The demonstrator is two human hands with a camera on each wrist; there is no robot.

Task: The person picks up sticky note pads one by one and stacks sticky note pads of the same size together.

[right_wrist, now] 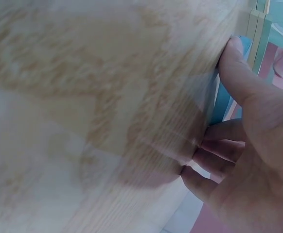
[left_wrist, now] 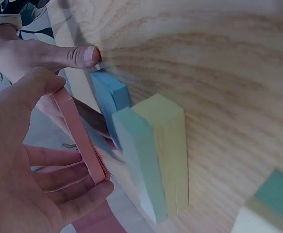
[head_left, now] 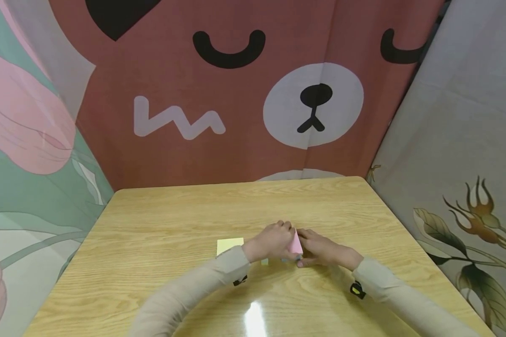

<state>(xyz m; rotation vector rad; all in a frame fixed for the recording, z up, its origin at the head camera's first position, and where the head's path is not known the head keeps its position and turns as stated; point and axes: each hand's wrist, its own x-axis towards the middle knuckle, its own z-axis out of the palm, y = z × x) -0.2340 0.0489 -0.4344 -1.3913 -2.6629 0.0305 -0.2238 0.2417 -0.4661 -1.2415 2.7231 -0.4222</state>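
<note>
My left hand (head_left: 271, 241) holds a pink sticky note pad (left_wrist: 83, 136) by its opposite edges, thumb at one end and fingertips at the other. Just right of it, my right hand (head_left: 322, 248) grips a blue sticky note pad (left_wrist: 111, 97) at the table surface. The right thumb is at one end of the blue pad (right_wrist: 222, 102) and the fingers are towards the other. Beside the blue pad, a light green pad (left_wrist: 139, 160) and a pale yellow pad (left_wrist: 171, 155) stand against each other. The pink pad is above the table, close to the blue one.
A yellow pad (head_left: 229, 244) lies left of my hands, partly behind the left sleeve. A green-topped pad (left_wrist: 277, 199) shows at the corner of the left wrist view. The wooden table (head_left: 173, 220) ends at a curtain (head_left: 236, 154) printed with a bear.
</note>
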